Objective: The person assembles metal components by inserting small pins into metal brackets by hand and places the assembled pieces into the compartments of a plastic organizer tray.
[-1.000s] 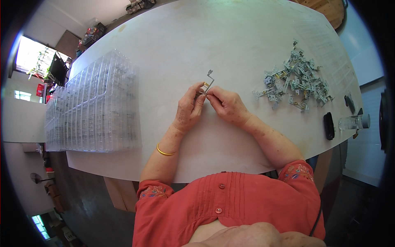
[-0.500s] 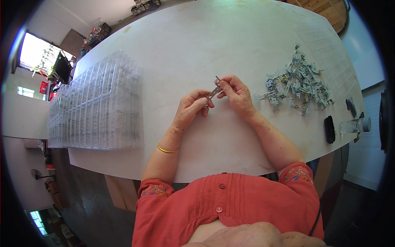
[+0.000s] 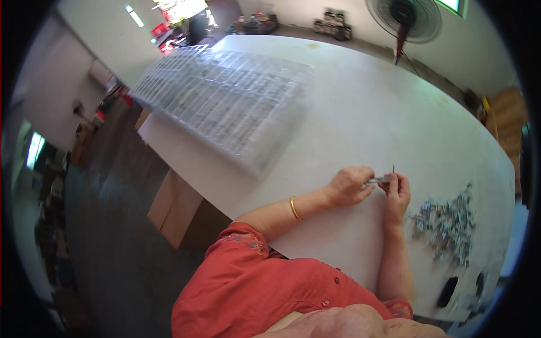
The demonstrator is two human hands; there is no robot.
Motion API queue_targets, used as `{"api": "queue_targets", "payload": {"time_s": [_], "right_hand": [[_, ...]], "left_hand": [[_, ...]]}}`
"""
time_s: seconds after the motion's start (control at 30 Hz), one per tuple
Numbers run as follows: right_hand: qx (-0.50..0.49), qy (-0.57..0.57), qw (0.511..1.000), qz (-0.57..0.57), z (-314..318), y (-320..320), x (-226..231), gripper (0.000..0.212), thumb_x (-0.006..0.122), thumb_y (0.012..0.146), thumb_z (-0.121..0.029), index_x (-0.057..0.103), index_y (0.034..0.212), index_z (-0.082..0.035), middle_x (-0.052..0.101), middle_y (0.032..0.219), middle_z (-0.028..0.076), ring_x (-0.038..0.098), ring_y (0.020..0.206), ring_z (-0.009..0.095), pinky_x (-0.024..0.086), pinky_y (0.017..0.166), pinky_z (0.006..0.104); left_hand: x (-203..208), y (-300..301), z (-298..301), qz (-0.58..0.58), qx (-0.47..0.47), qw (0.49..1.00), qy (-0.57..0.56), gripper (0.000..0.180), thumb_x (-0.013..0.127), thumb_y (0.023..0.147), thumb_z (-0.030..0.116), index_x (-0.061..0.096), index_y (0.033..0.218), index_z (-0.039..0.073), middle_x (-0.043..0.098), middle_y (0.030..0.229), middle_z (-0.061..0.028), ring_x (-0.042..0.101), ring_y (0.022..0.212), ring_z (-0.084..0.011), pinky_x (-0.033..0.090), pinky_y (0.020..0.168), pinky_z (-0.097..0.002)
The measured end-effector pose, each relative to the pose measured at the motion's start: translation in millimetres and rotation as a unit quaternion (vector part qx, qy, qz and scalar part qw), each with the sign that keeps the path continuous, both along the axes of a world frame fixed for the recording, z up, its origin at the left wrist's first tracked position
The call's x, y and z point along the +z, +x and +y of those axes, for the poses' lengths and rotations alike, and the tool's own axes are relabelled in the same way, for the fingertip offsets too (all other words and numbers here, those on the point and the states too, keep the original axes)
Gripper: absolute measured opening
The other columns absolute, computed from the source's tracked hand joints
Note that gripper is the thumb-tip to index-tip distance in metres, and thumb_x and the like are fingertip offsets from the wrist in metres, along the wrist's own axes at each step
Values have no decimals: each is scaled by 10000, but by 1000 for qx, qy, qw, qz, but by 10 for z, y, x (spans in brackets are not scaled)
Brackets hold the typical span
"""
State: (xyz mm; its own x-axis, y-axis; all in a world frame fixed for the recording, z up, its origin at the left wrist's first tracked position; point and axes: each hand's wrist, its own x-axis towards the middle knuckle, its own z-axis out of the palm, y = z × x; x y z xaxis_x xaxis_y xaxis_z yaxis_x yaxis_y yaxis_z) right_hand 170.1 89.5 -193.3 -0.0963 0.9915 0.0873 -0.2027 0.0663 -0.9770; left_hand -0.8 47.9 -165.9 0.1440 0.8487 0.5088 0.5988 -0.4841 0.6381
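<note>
Metal clip (image 3: pixel 376 181), small and grey, sits pinched between both my hands just above the white table (image 3: pixel 360 112), near its front edge. My left hand (image 3: pixel 348 187) closes its fingertips on one end; my right hand (image 3: pixel 398 191) grips the other end with fingers drawn narrow, and a thin pin or wire (image 3: pixel 393 168) sticks up from that side. I cannot tell exactly how the small parts fit together, they are too tiny here.

Just to the right of my right hand lies a loose heap of similar grey metal pieces (image 3: pixel 448 225), so by my judgement plenty are left to handle. Well apart on my left, further up the table, lies a stack of clear plastic trays (image 3: pixel 225 98) with many small compartments; whether any are filled I cannot make out.

A gold bangle (image 3: pixel 294 208) rings my left wrist. Near the table's right corner lies a dark flat object (image 3: pixel 448 291). A standing fan (image 3: pixel 403 19) is beyond the far edge.
</note>
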Motion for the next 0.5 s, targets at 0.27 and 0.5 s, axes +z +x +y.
{"api": "queue_targets", "payload": {"time_s": [0.27,0.5], "right_hand": [[34,27,998,50,-49,-24,-41,114,519,1015,-138,563,1045,-38,623,1009,52,623,876,115,578,779,282],[-46,63,995,68,-44,-82,59,127,512,1021,-173,561,1065,-64,615,1018,45,608,846,107,554,698,261]], "left_hand": [[82,-7,-86,67,47,996,-19,138,639,795,123,567,875,36,618,767,-149,615,708,-362,482,654,-452],[684,-283,-378,61,78,995,-3,119,643,827,124,606,859,16,613,675,-145,616,642,-348,481,601,-437]]}}
